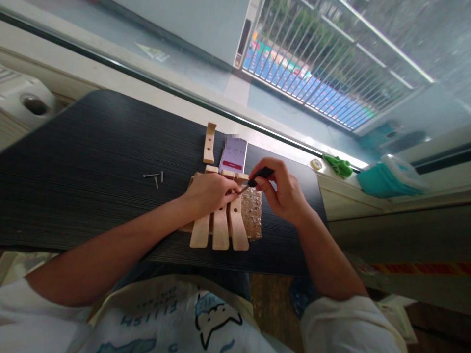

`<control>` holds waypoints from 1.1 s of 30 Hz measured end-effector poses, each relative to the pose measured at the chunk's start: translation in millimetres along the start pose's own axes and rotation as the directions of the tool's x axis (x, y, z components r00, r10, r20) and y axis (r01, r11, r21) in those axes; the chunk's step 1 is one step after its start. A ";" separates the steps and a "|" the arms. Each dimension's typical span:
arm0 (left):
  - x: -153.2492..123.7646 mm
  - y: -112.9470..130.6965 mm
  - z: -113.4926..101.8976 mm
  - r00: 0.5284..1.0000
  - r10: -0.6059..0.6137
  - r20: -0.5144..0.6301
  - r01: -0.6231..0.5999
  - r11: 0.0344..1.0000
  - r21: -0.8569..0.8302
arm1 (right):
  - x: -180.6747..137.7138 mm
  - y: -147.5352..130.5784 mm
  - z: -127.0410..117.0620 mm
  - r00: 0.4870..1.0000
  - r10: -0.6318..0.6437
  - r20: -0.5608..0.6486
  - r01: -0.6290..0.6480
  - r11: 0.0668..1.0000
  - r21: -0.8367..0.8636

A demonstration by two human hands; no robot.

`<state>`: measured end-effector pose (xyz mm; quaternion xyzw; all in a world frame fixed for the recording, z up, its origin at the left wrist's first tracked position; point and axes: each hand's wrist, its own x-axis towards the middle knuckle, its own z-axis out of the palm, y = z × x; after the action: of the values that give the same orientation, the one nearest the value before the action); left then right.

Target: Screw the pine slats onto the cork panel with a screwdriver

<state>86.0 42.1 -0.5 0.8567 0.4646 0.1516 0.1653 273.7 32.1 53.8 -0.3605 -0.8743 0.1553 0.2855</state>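
My right hand [285, 191] grips the black handle of a screwdriver [263, 174], its shaft slanting down and left. My left hand [208, 193] lies across three curved wooden hooks [221, 230] set side by side, its fingers closed together at the screwdriver's tip. Whatever those fingers pinch is too small to make out. Dark holes show in the hooks, with the rightmost hook [239, 230] under the tip. Beneath them is a brown, pitted board [252, 215], partly covered by the hooks and my left hand.
Another wooden hook [208, 144] lies beyond my hands, beside a lit phone [234, 154]. Three screws [156, 179] are on the dark table [91, 162] at left. A tape roll [315, 164], green cloth [337, 165] and teal container [382, 177] stand along the window ledge.
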 end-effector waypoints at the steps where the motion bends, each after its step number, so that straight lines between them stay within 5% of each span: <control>1: 0.0 -0.2 0.2 1.000 0.002 -0.001 -0.002 1.000 -0.001 | -0.4 0.3 0.2 1.000 -0.005 -0.005 0.005 1.000 0.001; 33: 1.2 -0.3 3.8 1.000 -0.028 0.011 0.029 0.999 -0.025 | -0.1 3.4 5.5 0.994 -0.109 -0.029 0.108 0.993 -0.041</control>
<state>88.0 42.8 -3.9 0.8486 0.4739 0.1503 0.1808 272.2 34.1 47.8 -0.3204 -0.8909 0.1169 0.2998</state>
